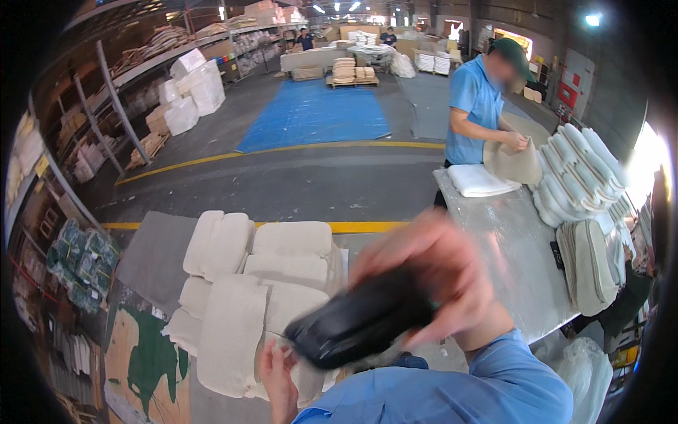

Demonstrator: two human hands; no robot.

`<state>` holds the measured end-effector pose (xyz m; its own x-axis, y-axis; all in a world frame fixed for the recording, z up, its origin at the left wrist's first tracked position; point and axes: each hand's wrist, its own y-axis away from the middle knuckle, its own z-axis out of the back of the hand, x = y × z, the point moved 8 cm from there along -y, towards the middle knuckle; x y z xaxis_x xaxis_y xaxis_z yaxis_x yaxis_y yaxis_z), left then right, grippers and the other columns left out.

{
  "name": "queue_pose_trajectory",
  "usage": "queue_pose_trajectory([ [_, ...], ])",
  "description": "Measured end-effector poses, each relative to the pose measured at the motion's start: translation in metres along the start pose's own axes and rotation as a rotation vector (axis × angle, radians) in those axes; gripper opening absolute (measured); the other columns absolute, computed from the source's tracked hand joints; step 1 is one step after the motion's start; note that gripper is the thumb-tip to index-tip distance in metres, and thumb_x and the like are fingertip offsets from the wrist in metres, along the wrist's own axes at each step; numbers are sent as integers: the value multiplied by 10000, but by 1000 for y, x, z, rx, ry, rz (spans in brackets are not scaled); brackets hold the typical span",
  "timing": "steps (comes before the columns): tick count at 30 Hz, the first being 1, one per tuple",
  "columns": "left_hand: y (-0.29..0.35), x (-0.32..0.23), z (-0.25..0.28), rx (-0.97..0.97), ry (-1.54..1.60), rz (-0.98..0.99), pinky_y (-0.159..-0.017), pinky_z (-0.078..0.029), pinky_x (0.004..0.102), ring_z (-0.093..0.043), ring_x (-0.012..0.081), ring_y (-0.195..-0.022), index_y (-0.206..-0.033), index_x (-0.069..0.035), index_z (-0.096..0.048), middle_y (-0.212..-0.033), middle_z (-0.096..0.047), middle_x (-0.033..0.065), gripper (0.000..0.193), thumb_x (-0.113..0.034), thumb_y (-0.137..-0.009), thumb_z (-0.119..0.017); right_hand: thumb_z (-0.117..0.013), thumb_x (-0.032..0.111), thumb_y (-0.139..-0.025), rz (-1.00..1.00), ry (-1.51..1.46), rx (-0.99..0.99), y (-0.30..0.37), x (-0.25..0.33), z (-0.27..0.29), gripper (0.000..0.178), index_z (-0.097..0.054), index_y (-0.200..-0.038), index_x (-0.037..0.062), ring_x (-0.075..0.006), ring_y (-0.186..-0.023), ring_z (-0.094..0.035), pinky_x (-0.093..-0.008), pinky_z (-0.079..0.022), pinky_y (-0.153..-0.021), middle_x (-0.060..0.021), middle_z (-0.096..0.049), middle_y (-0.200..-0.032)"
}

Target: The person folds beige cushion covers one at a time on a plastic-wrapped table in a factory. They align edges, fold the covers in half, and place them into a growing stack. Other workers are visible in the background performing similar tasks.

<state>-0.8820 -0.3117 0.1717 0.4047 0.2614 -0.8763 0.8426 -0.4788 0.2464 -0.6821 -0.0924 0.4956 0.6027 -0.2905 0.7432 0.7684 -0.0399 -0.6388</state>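
A dark, glossy black oblong object (364, 318), smeared by motion, is held up in front of me; its exact kind does not show. My right hand (448, 275) grips it from above and the right, fingers wrapped round its far end. Near its left end is my left hand (277, 374), low over the pads, its fingers loosely bent and apart. Whether those fingers touch the black object I cannot tell. Beneath lie stacks of cream, rounded fabric pads (229, 332), some overlapping, with more pads (291, 240) behind them.
At right stands a shiny metal-topped table (515, 247) with piled cushions (583, 169) and beige pads (586, 265). Behind it a person in blue (470, 106) handles a beige piece (512, 159). Shelving (106, 85) lines the left; a blue floor sheet (318, 116) lies ahead.
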Motion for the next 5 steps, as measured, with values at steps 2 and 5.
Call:
queue_pose_trajectory([
  [2, -7, -68, -55, 260, -246, -359, -944, -590, 397, -700, 227, -1038, -1469, 29, -530, -1193, -681, 129, 445, -77, -1053, -648, -873, 354, -778, -18, 16, -280, 18, 25, 43, 931, -395, -1511, 37, -393, -1224, -679, -549, -534, -992, -196, -635, -1382],
  [5, 38, -155, -181, 720, -154, -777, -1055, -550, 493, -633, 292, -1237, -1573, -26, -396, -1366, -612, 167, 706, -119, -972, -754, -878, 528, -756, -46, 134, -479, 40, 78, 66, 1191, -233, -1632, 42, -422, -1237, -678, -630, -526, -993, -229, -608, -1412],
])
